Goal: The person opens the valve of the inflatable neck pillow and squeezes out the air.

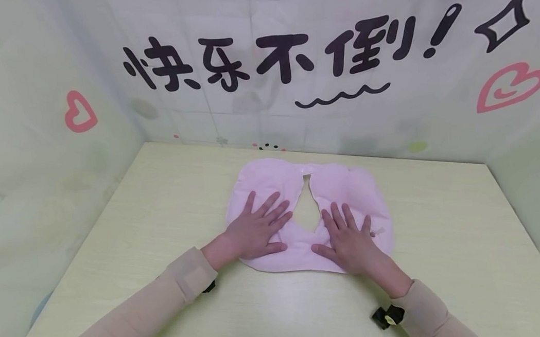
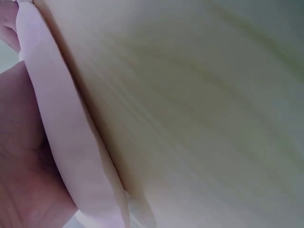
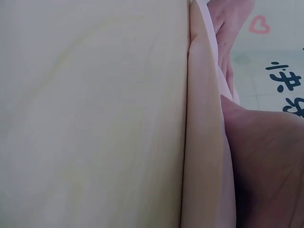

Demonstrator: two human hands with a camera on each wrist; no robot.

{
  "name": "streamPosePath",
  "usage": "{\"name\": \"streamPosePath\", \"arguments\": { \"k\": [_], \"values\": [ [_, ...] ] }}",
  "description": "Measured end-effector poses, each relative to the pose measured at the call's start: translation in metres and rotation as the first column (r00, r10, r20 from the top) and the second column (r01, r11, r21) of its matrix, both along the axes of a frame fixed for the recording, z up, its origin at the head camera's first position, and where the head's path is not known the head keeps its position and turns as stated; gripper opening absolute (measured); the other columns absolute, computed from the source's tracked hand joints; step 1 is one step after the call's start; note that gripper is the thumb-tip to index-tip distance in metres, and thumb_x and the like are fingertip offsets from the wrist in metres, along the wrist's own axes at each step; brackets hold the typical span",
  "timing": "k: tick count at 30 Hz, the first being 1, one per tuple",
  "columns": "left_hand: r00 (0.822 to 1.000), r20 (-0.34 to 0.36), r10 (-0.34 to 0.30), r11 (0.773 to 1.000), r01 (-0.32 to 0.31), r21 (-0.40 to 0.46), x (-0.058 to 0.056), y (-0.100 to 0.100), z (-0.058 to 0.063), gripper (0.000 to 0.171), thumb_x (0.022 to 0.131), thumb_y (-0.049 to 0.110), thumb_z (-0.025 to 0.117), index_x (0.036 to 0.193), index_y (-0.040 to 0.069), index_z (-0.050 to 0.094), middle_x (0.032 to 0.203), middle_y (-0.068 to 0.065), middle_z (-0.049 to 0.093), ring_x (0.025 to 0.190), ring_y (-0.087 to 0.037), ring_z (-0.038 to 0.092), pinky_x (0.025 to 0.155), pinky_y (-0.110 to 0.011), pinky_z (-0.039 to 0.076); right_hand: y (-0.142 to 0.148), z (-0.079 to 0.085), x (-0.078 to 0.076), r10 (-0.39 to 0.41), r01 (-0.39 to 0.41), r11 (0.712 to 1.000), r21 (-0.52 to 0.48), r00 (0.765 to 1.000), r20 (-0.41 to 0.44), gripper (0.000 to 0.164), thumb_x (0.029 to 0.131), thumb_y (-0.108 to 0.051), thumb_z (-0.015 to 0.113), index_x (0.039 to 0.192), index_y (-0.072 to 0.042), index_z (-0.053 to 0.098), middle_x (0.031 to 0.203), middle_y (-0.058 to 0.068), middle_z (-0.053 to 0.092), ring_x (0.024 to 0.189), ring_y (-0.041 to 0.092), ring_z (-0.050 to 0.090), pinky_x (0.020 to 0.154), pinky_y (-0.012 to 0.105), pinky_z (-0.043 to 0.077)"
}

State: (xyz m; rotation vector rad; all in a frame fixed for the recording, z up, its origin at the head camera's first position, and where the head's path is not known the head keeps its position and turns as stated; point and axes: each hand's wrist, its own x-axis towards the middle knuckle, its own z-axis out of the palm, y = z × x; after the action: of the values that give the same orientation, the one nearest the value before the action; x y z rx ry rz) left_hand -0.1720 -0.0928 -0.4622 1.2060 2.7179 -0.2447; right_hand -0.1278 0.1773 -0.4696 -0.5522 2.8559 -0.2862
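Note:
A pink inflatable neck pillow (image 1: 298,254) lies flat on the table, its two arms meeting at the far side around a teardrop-shaped gap. My left hand (image 1: 256,231) rests palm down on its left half with fingers spread. On the right half my right hand (image 1: 351,241) presses down, fingers also spread, beside a small valve (image 1: 373,234). In the left wrist view the near edge of the pillow (image 2: 71,123) shows next to the palm. The right wrist view has the pillow's edge (image 3: 204,118) between the table and the hand.
The pale wood-grain table (image 1: 461,260) runs back to a printed curtain (image 1: 266,107) with black characters and pink hearts. Similar sheeting hangs on the left (image 1: 28,168) and right. Dark wrist devices (image 1: 388,316) sit under the sleeves.

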Motion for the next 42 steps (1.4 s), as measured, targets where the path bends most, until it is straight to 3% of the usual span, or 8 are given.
{"name": "streamPosePath", "arguments": {
  "k": [2, 7, 9, 12, 16, 22, 31, 42],
  "values": [
    [1.000, 0.013, 0.006, 1.000, -0.006, 0.021, 0.000, 0.000, -0.001, 0.080, 0.104, 0.068, 0.031, 0.165, 0.018, 0.022, 0.172, -0.005, 0.006, 0.157, -0.031, -0.009, 0.117, -0.070, -0.003, 0.001, 0.001, 0.002, -0.002, 0.002, 0.999, -0.033, 1.000, 0.000, 0.089, 0.103, -0.063, 0.046, 0.161, 0.000, 0.025, 0.167, 0.026, 0.013, 0.152, 0.050, 0.008, 0.104, 0.085, 0.007],
    [0.995, 0.089, 0.038, 0.983, -0.054, 0.178, 0.001, 0.003, 0.000, 0.078, 0.106, 0.064, 0.032, 0.167, 0.020, 0.012, 0.172, -0.007, -0.001, 0.155, -0.028, -0.016, 0.116, -0.067, -0.011, 0.003, 0.004, 0.005, -0.001, -0.009, 0.991, -0.134, 0.997, -0.074, 0.087, 0.102, -0.055, 0.053, 0.161, 0.001, 0.024, 0.167, 0.028, 0.011, 0.152, 0.050, 0.009, 0.108, 0.082, 0.008],
    [0.997, 0.077, 0.032, 0.969, -0.050, 0.241, 0.002, 0.005, 0.003, 0.077, 0.106, 0.062, 0.033, 0.167, 0.020, 0.009, 0.172, -0.007, -0.002, 0.155, -0.027, -0.018, 0.116, -0.066, -0.014, 0.005, 0.007, 0.005, -0.001, -0.019, 0.988, -0.155, 0.992, -0.128, 0.088, 0.101, -0.052, 0.057, 0.161, 0.002, 0.023, 0.167, 0.028, 0.011, 0.152, 0.050, 0.009, 0.109, 0.081, 0.008],
    [1.000, -0.005, 0.001, 0.964, 0.000, 0.266, 0.006, 0.010, 0.008, 0.077, 0.106, 0.061, 0.035, 0.167, 0.021, 0.009, 0.172, -0.007, -0.003, 0.155, -0.026, -0.018, 0.117, -0.065, -0.013, 0.008, 0.012, 0.003, -0.002, -0.030, 0.987, -0.160, 0.982, -0.191, 0.088, 0.099, -0.049, 0.061, 0.161, 0.001, 0.023, 0.168, 0.027, 0.010, 0.153, 0.049, 0.009, 0.110, 0.079, 0.009],
    [0.994, -0.060, -0.087, 0.976, 0.097, 0.193, 0.016, 0.012, 0.010, 0.077, 0.106, 0.064, 0.033, 0.167, 0.021, 0.013, 0.172, -0.007, -0.002, 0.155, -0.027, -0.017, 0.118, -0.064, -0.009, 0.011, 0.010, 0.003, 0.034, -0.072, 0.986, -0.150, 0.970, -0.240, 0.087, 0.097, -0.048, 0.063, 0.160, 0.001, 0.027, 0.167, 0.028, 0.014, 0.152, 0.048, 0.013, 0.111, 0.078, 0.012],
    [0.977, -0.002, -0.214, 0.972, 0.213, 0.098, 0.035, 0.002, -0.002, 0.077, 0.104, 0.068, 0.026, 0.166, 0.023, 0.014, 0.172, -0.006, -0.001, 0.156, -0.029, -0.009, 0.122, -0.060, -0.001, 0.015, -0.001, 0.012, 0.125, -0.154, 0.978, -0.143, 0.973, -0.194, 0.086, 0.100, -0.050, 0.059, 0.161, 0.000, 0.025, 0.168, 0.027, 0.012, 0.154, 0.046, 0.010, 0.113, 0.075, 0.011],
    [0.972, -0.027, -0.235, 0.971, 0.235, 0.029, 0.038, -0.006, -0.017, 0.084, 0.100, 0.074, 0.032, 0.166, 0.023, 0.022, 0.172, -0.010, 0.008, 0.157, -0.034, 0.005, 0.121, -0.062, 0.012, 0.018, -0.009, 0.014, 0.100, -0.111, 0.990, -0.085, 0.987, -0.124, 0.085, 0.101, -0.056, 0.055, 0.161, -0.002, 0.027, 0.167, 0.026, 0.013, 0.154, 0.046, 0.010, 0.113, 0.076, 0.007],
    [0.968, -0.064, -0.244, 0.969, 0.246, 0.034, 0.039, -0.005, -0.017, 0.099, 0.090, 0.083, 0.042, 0.165, 0.021, 0.025, 0.171, -0.012, 0.012, 0.156, -0.036, 0.007, 0.120, -0.063, 0.013, 0.015, -0.016, 0.012, 0.097, -0.101, 0.994, -0.034, 0.989, -0.110, 0.083, 0.102, -0.055, 0.054, 0.161, -0.001, 0.029, 0.167, 0.026, 0.015, 0.154, 0.046, 0.009, 0.114, 0.074, 0.007]
  ]
}}
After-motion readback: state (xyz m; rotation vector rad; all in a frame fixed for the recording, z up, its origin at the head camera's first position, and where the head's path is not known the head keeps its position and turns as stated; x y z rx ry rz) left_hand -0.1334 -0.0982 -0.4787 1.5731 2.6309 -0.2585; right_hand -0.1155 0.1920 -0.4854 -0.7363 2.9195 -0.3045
